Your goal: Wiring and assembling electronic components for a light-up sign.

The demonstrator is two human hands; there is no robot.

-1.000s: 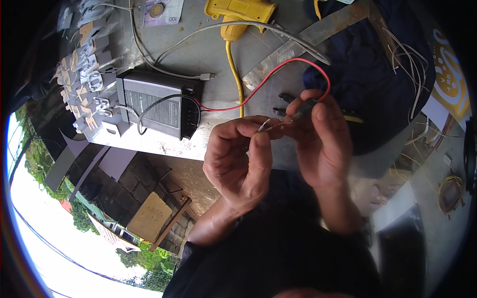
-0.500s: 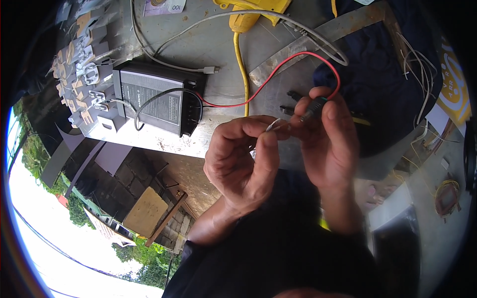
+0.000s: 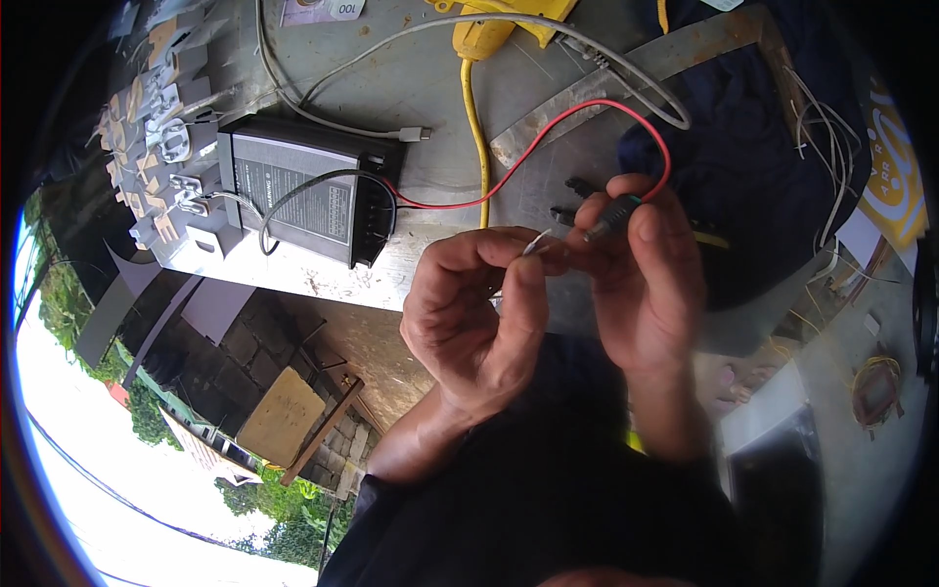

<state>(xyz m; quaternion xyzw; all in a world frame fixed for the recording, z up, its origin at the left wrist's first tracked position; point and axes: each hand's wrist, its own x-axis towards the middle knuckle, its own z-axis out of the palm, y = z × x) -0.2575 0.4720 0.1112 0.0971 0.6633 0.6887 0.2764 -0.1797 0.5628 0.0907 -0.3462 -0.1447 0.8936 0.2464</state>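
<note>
In the head view, a thin pale wire (image 3: 535, 243) was pinched between the thumb and fingertip of the left hand (image 3: 474, 313), its end left pointing up and to the right above them. A dark plug-like clip (image 3: 612, 217) was gripped by the curled fingers and thumb of the right hand (image 3: 646, 274), just beside the left fingertips. Whether the wire was also touched by the right fingertips could not be told. From the clip, a red wire (image 3: 593, 104) was arched over the table (image 3: 342, 279) to a black box (image 3: 293, 186), across whose face a black wire (image 3: 303, 180) was looped.

Compared with a second before, both grips were kept nearly unchanged, while the hands were shown slightly farther right. The pale end, seen as a blurred curve half a second before, was now held straighter. The yellow tool (image 3: 484, 39) and the banknote (image 3: 328, 10) had been shifted toward the upper edge of the view, where they were cut off.

Beyond the box, a grey cable (image 3: 362, 64) was laid out, its plug (image 3: 415, 134) left near the box. Behind the right hand, a metal square (image 3: 675, 57) was rested partly on a dark cloth (image 3: 685, 112).
</note>
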